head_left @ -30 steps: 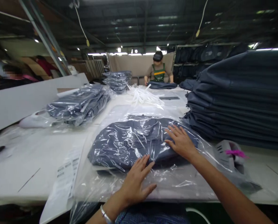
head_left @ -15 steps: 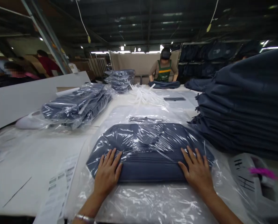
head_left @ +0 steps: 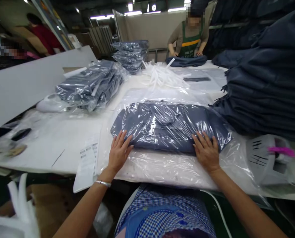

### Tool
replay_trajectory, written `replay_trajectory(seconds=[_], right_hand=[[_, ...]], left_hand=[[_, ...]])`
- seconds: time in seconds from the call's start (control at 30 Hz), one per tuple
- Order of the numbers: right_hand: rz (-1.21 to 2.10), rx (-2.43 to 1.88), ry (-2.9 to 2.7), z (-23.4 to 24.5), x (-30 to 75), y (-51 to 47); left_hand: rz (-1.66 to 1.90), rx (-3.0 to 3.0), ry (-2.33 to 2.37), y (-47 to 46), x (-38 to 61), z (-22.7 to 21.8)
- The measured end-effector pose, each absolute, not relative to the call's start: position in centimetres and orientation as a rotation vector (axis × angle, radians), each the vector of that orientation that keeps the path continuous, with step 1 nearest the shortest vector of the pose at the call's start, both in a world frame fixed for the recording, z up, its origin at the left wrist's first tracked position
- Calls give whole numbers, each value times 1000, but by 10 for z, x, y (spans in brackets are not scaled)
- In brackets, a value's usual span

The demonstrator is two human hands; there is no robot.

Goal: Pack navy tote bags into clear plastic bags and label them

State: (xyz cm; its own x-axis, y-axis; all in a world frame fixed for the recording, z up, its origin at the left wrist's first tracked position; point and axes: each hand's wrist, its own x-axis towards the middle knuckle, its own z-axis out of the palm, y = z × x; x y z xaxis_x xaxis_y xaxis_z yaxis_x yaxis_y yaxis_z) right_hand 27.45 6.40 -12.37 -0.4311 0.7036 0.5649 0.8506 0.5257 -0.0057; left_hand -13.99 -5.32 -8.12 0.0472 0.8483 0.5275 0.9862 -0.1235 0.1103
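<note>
In front of me a folded navy garment (head_left: 162, 127) lies inside a clear plastic bag (head_left: 167, 165) on the white table. My left hand (head_left: 119, 150) rests with fingers spread on the bag at the garment's near left corner. At the near right side my right hand (head_left: 206, 150) lies on the plastic the same way, fingers apart. The bag's loose part spreads over the table's front edge side, and its right corner hangs past the edge. Neither hand grips anything.
Bagged garments (head_left: 90, 82) lie at the left, with another bagged stack (head_left: 131, 54) behind. White strips (head_left: 162, 76) are heaped mid-table. A tall navy pile (head_left: 266, 82) and a grey plastic holder (head_left: 263, 158) stand right. Label sheets (head_left: 88, 158) lie left. A co-worker (head_left: 190, 36) stands opposite.
My view has tilted downward, bringing my lap and the table's front edge into sight. The hands stay flat on the bag, and the garment's near edge now looks more rounded under the plastic.
</note>
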Motion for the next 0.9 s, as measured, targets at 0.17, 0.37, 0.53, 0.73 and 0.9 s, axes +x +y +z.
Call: replay_trajectory(seconds=[0.17,0.37,0.53,0.73,0.9], right_hand=[[-311,-1175,-2222,-131,277,71],[-287,-1133,-2168,-134,279,76],[-309,-1116,-2155,-135,280,78],[-309,-1132,-2162,-137,279,79],[-280,-1159,-2211,-132,279,78]], left_hand=[[-786,-1682,-2362,-131,-169,-89],[-918,-1775,-2520,-154,-182,-97],[-1120,-1341,-2644,-166,-203,-77],[-960,-1416,-2697,-186,-219,-72],[-633,-1659,-2731,-205,-234,-66]])
